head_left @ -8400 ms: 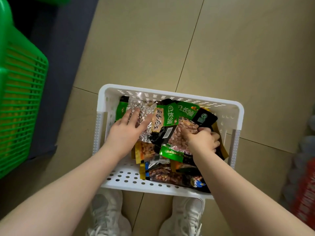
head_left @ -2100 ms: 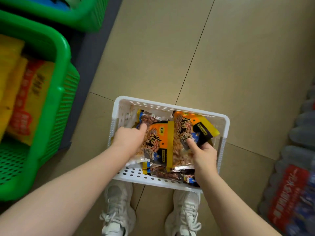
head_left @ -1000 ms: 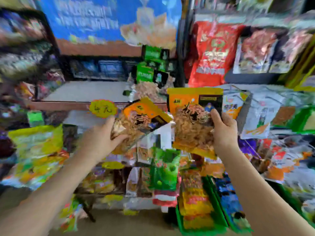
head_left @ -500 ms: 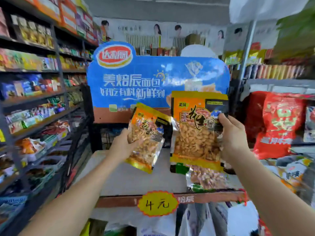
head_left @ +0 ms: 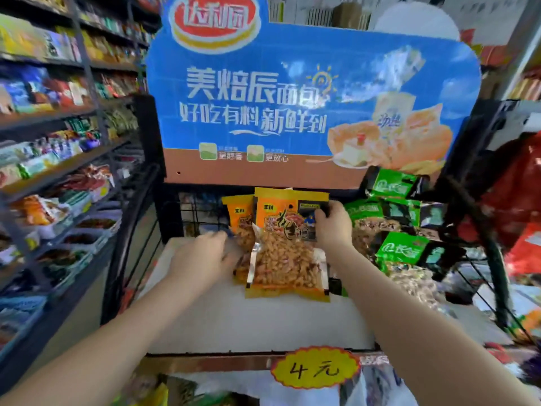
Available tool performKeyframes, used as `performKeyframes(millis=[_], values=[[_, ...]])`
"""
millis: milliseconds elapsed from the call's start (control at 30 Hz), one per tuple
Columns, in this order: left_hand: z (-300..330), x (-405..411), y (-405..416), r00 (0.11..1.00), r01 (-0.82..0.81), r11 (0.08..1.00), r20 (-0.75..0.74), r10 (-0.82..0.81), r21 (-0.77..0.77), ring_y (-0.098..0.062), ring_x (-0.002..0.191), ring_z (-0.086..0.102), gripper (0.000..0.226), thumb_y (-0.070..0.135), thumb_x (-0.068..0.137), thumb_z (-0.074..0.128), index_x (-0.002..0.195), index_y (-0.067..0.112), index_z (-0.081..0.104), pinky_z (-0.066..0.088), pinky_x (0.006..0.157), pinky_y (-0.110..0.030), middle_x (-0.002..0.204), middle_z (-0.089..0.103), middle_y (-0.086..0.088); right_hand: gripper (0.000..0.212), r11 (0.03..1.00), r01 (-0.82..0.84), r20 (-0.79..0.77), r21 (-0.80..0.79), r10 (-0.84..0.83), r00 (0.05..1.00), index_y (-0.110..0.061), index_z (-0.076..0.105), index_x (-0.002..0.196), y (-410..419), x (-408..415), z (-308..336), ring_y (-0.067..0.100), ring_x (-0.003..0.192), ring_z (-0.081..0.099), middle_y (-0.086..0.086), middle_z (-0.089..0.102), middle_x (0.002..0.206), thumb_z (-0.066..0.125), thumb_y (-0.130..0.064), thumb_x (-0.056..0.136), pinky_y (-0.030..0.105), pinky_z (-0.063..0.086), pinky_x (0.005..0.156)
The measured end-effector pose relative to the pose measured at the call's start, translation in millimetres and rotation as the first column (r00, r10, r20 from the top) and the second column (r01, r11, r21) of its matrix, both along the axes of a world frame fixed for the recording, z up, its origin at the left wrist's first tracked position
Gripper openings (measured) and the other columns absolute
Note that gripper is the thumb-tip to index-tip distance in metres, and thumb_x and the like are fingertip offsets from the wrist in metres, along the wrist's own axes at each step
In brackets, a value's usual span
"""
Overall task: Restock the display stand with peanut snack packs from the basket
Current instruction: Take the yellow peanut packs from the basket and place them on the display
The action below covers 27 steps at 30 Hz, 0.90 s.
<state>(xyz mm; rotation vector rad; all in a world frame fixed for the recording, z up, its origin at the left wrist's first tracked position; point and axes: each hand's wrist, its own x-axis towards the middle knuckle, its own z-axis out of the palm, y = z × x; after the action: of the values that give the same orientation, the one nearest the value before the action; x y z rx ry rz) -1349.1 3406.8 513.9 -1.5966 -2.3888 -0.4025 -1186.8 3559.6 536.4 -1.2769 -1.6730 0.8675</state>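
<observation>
Gripping peanut pack (head_left: 285, 247) top, right hand (head_left: 332, 227)

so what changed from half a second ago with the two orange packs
Both orange peanut packs came down from mid-air onto the white shelf. The right hand still grips the front pack by its top corner and stands it upright. The left hand has let go of the rear pack, which stands just behind, and is open beside it. The green packs to the right stayed put.
</observation>
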Motion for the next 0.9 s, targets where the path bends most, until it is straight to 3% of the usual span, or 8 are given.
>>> performKeyframes(millis=[133, 233, 367, 500, 600, 767, 833, 900], values=[[14.2, 31.3, -21.4, 0.951, 0.303, 0.951, -0.087, -0.298, 0.063, -0.022, 0.083, 0.063, 0.022, 0.034, 0.091, 0.046, 0.097, 0.017, 0.060, 0.047, 0.060, -0.033, 0.091, 0.065, 0.001, 0.041, 0.970, -0.093, 0.094, 0.226, 0.073, 0.993, -0.007, 0.038, 0.136, -22.7, 7.6, 7.9, 0.026, 0.112, 0.051, 0.012, 0.044, 0.135, 0.045, -0.017, 0.096, 0.030, 0.041, 0.086], [18.9, 67.0, -26.9, 0.877, 0.471, 0.878, -0.142, -0.458, 0.079, -0.022, 0.056, 0.063, 0.033, 0.037, 0.088, 0.040, 0.082, 0.016, 0.065, 0.029, 0.036, -0.022, 0.069, 0.067, 0.001, 0.028, 0.924, -0.221, 0.198, 0.312, 0.164, 0.966, -0.008, 0.055, 0.121, -50.0, 45.7, 17.8, 0.016, 0.086, 0.057, 0.006, 0.061, 0.110, 0.046, -0.016, 0.095, 0.023, 0.041, 0.074], [21.3, 136.6, -39.0, 0.788, 0.588, 0.807, -0.275, -0.552, 0.065, -0.020, 0.037, 0.053, 0.037, 0.032, 0.083, 0.035, 0.066, 0.015, 0.062, 0.011, 0.036, -0.014, 0.047, 0.057, 0.001, 0.017, 0.873, -0.368, 0.302, 0.320, 0.274, 0.913, -0.012, 0.065, 0.088, -94.2, 137.2, 11.3, -0.001, 0.050, 0.053, -0.007, 0.060, 0.064, 0.049, -0.015, 0.093, 0.012, 0.039, 0.050], [-5.8, 223.7, -48.2, 0.653, 0.731, 0.682, -0.299, -0.696, 0.007, -0.018, 0.027, 0.042, 0.032, 0.031, 0.085, 0.037, 0.068, 0.016, 0.060, 0.007, 0.036, -0.012, 0.040, 0.049, 0.002, 0.026, 0.921, -0.272, 0.408, 0.278, 0.143, 0.902, 0.001, 0.063, 0.081, -128.6, 262.9, -21.0, 0.017, 0.056, 0.053, 0.012, 0.060, 0.063, 0.050, -0.019, 0.090, 0.032, 0.040, 0.059], [-49.9, 304.1, -50.1, 0.565, 0.797, 0.593, -0.205, -0.799, -0.116, -0.016, 0.025, 0.041, 0.029, 0.030, 0.081, 0.040, 0.059, 0.018, 0.055, 0.002, 0.035, -0.011, 0.039, 0.046, 0.001, 0.023, 0.985, -0.094, 0.452, 0.142, 0.020, 0.892, -0.007, 0.062, 0.074, -155.6, 360.4, -68.6, 0.026, 0.057, 0.048, 0.013, 0.055, 0.060, 0.051, -0.019, 0.091, 0.043, 0.043, 0.059], [-154.7, 455.3, -62.2, 0.519, 0.824, 0.497, 0.010, -0.855, -0.273, -0.029, 0.060, 0.063, 0.024, 0.026, 0.084, 0.041, 0.078, 0.012, 0.059, 0.020, 0.037, -0.021, 0.079, 0.058, -0.007, 0.018, 0.970, 0.131, 0.644, -0.207, 0.034, 0.764, -0.011, 0.060, 0.080, -213.5, 508.4, -176.1, 0.031, 0.077, 0.062, 0.017, 0.066, 0.082, 0.049, -0.021, 0.090, 0.036, 0.044, 0.065], [-204.2, 509.0, -63.5, 0.593, 0.766, 0.503, 0.135, -0.794, -0.400, -0.032, 0.090, 0.062, 0.026, 0.029, 0.092, 0.037, 0.101, 0.013, 0.055, 0.045, 0.059, -0.036, 0.104, 0.058, -0.009, 0.018, 0.916, 0.157, 0.661, -0.369, 0.140, 0.737, -0.014, 0.055, 0.072, -243.8, 557.0, -223.5, 0.033, 0.083, 0.064, 0.015, 0.065, 0.081, 0.048, -0.020, 0.088, 0.035, 0.046, 0.066], [-247.4, 555.2, -69.0, 0.609, 0.735, 0.433, 0.228, -0.760, -0.521, -0.034, 0.101, 0.059, 0.028, 0.031, 0.094, 0.035, 0.107, 0.013, 0.051, 0.045, 0.070, -0.039, 0.112, 0.057, -0.011, 0.020, 0.860, 0.216, 0.645, -0.462, 0.159, 0.747, -0.014, 0.053, 0.072, -272.6, 599.3, -265.1, 0.033, 0.085, 0.064, 0.016, 0.065, 0.084, 0.046, -0.021, 0.088, 0.033, 0.043, 0.064]])
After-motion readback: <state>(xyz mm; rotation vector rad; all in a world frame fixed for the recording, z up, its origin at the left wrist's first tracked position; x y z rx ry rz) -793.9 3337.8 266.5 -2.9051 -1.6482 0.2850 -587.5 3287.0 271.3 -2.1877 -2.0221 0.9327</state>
